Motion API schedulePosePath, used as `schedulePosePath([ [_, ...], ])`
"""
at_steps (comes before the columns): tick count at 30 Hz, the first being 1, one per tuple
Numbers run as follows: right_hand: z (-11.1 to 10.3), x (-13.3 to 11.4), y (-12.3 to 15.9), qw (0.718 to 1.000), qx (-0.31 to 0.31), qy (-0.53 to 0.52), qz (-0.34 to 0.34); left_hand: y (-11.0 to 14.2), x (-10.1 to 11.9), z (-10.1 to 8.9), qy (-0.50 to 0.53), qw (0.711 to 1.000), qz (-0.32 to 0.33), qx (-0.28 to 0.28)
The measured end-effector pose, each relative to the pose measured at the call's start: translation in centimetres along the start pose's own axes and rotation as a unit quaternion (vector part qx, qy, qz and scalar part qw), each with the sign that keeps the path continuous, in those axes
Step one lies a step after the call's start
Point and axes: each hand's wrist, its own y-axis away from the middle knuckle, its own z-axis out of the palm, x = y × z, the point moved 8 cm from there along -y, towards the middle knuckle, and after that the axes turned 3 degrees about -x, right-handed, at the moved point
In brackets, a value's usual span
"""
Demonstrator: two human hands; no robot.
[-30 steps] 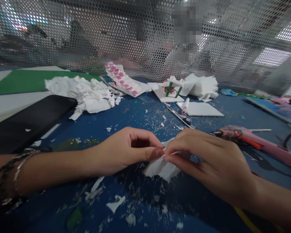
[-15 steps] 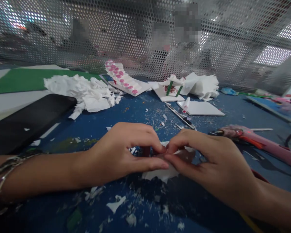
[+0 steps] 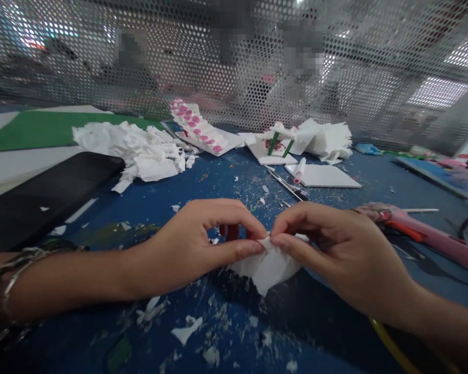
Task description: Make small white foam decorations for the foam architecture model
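A small white piece of tissue paper (image 3: 267,267) hangs between my two hands just above the blue table (image 3: 218,182). My left hand (image 3: 197,241) pinches its top edge between thumb and forefinger. My right hand (image 3: 331,249) pinches the same edge from the other side, fingertips almost touching the left ones. Bracelets ring my left wrist (image 3: 11,275). The lower part of the paper droops toward the table.
A heap of torn white tissue (image 3: 136,148) lies at the back left beside a black sheet (image 3: 42,197) and green card (image 3: 39,130). A foam model with pink dots (image 3: 197,130), white foam pieces (image 3: 323,174), a marker (image 3: 299,170) and a pink glue gun (image 3: 417,231) lie around. Perforated metal screen (image 3: 234,62) behind.
Both hands kept their pinch on the tissue; they pressed close together half a second ago, and now the paper hangs lower and more spread out below the fingertips.
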Motion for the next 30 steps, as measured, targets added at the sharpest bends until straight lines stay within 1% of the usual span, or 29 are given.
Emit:
schedulePosePath([
  [3,0.1,0.2,0.1,1.0,0.001,-0.011,0.009,0.1,-0.3,-0.1,0.012,1.0,-0.021,0.01],
  [7,0.0,0.1,0.2,1.0,0.01,-0.003,0.004,0.0,-0.4,0.1,0.019,0.999,-0.04,0.01],
  [12,0.0,-0.8,0.3,0.997,0.014,0.065,-0.029,0.0,-0.1,0.1,0.004,0.999,-0.039,0.016],
  [15,0.0,-1.1,0.5,0.996,0.016,0.084,-0.041,0.0,0.1,0.1,0.0,1.0,-0.026,0.016],
  [18,-0.1,-0.8,0.6,0.998,0.019,0.059,-0.03,0.0,-0.1,0.1,0.004,0.999,-0.029,0.016],
  [22,-0.2,-0.2,0.4,1.0,0.024,0.013,-0.006,-0.2,-0.8,0.1,0.027,0.998,-0.06,0.008],
  [26,0.1,-0.1,0.3,1.0,0.01,0.022,-0.006,-0.1,-1.0,0.2,0.047,0.995,-0.083,0.002],
  [30,0.0,-0.4,0.3,0.999,0.019,0.043,-0.024,-0.1,-1.0,0.3,0.054,0.995,-0.087,-0.001],
])
